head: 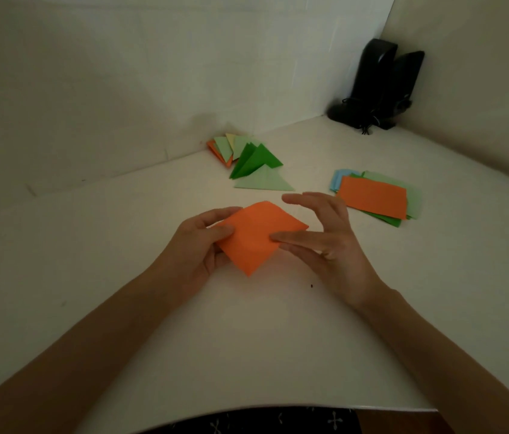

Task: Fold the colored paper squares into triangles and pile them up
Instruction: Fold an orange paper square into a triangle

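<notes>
Open tabletop (106,261) stretches to the left of and nearer than the left hand (197,245) and right hand (328,245), which fill the middle with an orange paper square (256,242). Behind them a bare lane runs between the pile of folded triangles (248,158) by the rear wall (121,89) and the stack of paper squares (372,197) at right. Two black speakers (378,86) block the far right corner.

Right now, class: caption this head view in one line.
Left hand grips an orange paper square, right hand rests its thumb on it; folded triangles lie behind, unfolded squares at right.
</notes>
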Demonstrator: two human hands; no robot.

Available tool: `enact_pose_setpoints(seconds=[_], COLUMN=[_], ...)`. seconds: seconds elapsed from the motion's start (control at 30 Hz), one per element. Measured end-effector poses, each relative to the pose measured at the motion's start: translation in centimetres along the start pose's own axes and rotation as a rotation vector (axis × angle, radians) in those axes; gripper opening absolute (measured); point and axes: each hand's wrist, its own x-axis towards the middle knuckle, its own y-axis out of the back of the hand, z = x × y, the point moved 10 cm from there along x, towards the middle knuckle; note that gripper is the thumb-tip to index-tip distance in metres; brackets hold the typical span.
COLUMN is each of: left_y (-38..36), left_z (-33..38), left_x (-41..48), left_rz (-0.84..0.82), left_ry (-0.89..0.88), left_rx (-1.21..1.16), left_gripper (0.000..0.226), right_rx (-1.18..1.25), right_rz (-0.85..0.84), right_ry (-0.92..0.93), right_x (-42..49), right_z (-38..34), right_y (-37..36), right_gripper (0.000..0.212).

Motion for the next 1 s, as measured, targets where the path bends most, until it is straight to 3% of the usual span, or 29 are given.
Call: enact_pose_setpoints(seconds=[0.1, 0.17, 0.4, 0.6, 0.8, 0.93, 1.0], left_y=[0.2, 0.0, -1.9, -2.3, -2.6, -2.7, -3.0], left_z=[-0.1, 0.3, 0.3, 0.5, 1.0, 1.4, 1.5], left_x=[0.0, 0.0, -0.4, -0.8, -1.0, -1.2, -1.5], left_rz=[-0.011, -0.023, -0.122, -0.151, -0.228, -0.231, -0.236], left_ry=[0.027, -0.006, -0.036, -0.063, -0.079, -0.095, -0.121], left_rx=[0.081, 0.068, -0.033, 0.003, 0.168, 0.125, 0.168], left_gripper=[0.025, 0.026, 0.023, 0.034, 0.034, 0.017, 0.037], right_rx=[-0.064, -0.013, 0.382, 0.798, 0.804, 0.780, 0.793], right_rz=[0.012, -0.003, -0.068, -0.103, -0.092, -0.012, 0.020], right_ry=[0.071, -0.007, -0.472, -0.566, -0.569, -0.619, -0.641], right_x=[0.0, -0.1, -0.8, -0.8, -0.8, -1.1, -1.2], right_z=[-0.7, 0.1, 3.8, 3.0, 3.0, 4.3, 4.7], right_y=[-0.1, -0.2, -1.0, -2.3, -2.1, -1.5, -1.4], right_gripper=[0.021, 0.021, 0.003, 0.010, 0.005, 0.004, 0.005])
